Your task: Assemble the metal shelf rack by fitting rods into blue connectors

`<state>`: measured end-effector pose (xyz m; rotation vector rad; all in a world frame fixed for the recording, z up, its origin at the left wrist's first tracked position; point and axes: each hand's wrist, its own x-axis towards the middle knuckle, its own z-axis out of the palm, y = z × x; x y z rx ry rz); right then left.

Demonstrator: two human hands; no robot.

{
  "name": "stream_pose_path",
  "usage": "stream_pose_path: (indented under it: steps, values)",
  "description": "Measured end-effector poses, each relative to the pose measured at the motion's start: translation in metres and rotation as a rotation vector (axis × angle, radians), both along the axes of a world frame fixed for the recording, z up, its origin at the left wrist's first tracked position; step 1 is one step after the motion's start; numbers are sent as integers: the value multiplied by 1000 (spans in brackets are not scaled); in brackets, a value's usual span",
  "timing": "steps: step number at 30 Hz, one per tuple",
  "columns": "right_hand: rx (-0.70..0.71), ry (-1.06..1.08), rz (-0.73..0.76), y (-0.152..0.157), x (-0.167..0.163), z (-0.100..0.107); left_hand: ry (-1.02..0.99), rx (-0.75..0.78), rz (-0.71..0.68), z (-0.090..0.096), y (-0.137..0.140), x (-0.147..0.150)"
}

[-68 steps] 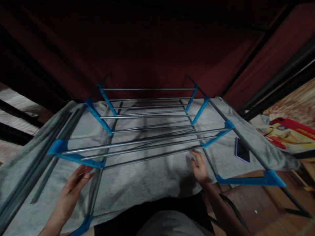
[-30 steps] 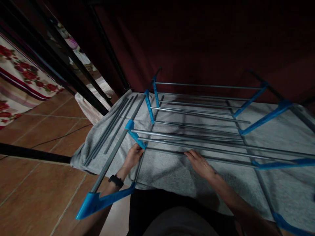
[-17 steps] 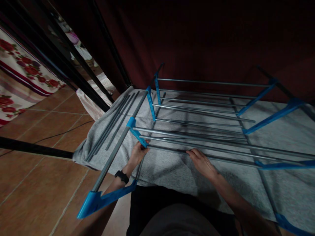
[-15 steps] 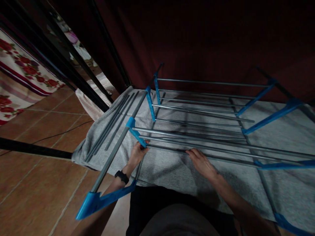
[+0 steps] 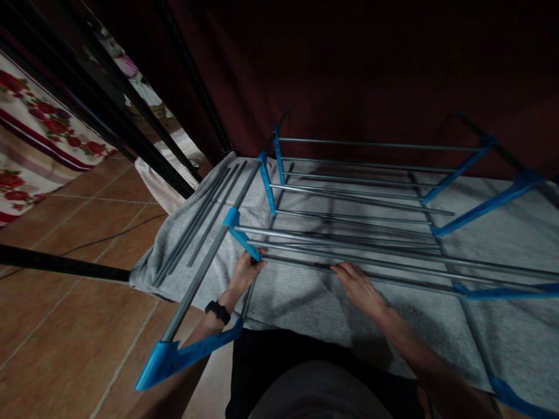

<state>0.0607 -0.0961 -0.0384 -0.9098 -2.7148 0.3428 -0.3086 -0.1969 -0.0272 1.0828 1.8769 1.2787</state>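
A rack of grey metal tubes and blue plastic brackets lies across a grey blanket in front of me. My left hand [image 5: 245,272], with a dark band on its wrist, is closed around the lower end of a blue bracket [image 5: 247,244], where the nearest tube meets it. Along that same metal tube [image 5: 301,263], my right hand [image 5: 356,284] pinches from the near side, fingertips over the top. Another blue bracket [image 5: 502,291] takes the tube's right end. At the lower left, a larger blue corner piece [image 5: 163,364] caps a thicker side pole [image 5: 196,279].
Several loose tubes [image 5: 192,227] rest on the grey blanket [image 5: 297,297] left of the rack. Black metal posts [image 5: 131,134] and a dark red curtain [image 5: 349,70] border the far side. Brown floor tiles [image 5: 87,233] with a thin cable lie to the left.
Both hands keep their places on the bracket and the tube. The view has shifted very slightly; nothing else has visibly moved.
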Motion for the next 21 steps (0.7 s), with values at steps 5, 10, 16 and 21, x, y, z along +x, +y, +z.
stream_pose_path:
  steps: [5, 10, 16, 21]
  values:
    - [9, 2, 3, 0, 1, -1, 18, -6, -19, -3, 1, -2]
    - [-3, 5, -7, 0, 0, 0, 31, -7, -15, -6, 2, -4]
    - [-33, 20, -17, 0, -1, 2, -56, -85, -105, 0, 4, -13]
    - [-24, 32, -12, 1, -1, -3, -107, -226, -248, 18, 10, -26]
